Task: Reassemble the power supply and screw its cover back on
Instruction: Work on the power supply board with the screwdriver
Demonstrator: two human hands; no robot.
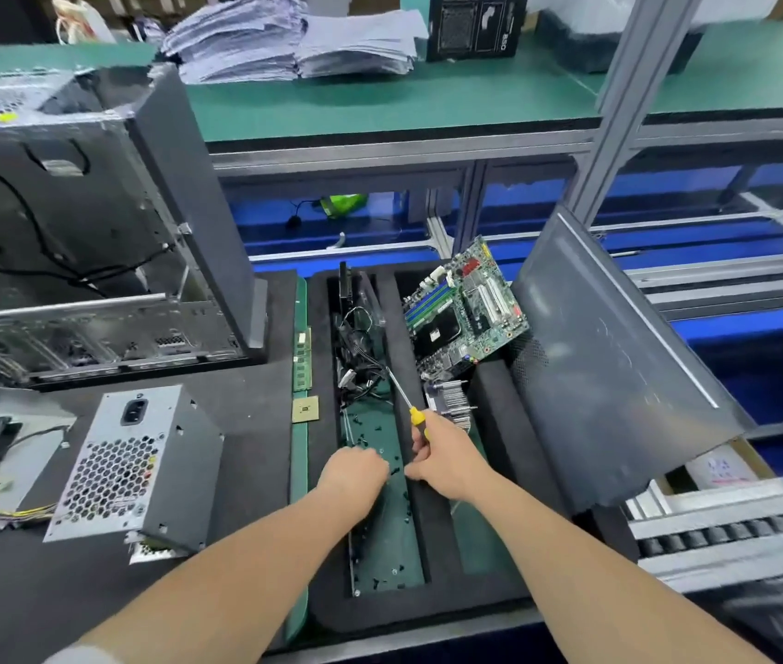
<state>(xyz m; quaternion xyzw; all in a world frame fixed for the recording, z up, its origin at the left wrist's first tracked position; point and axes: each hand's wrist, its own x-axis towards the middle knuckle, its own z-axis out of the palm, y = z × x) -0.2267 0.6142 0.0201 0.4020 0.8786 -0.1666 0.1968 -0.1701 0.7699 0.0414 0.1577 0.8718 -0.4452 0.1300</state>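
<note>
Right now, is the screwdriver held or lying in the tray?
Held: the right hand grips the screwdriver by its yellow handle.

This is an electronics assembly or repair workshop. Green mats (380, 103) cover benches framed in aluminium profile (624, 103), and a roller conveyor (734, 531) runs along the right edge. On the work surface sit an opened computer case (68, 222), a bare motherboard (466, 309) and loose screws (364, 419) in a foam tray (432, 534).
</note>
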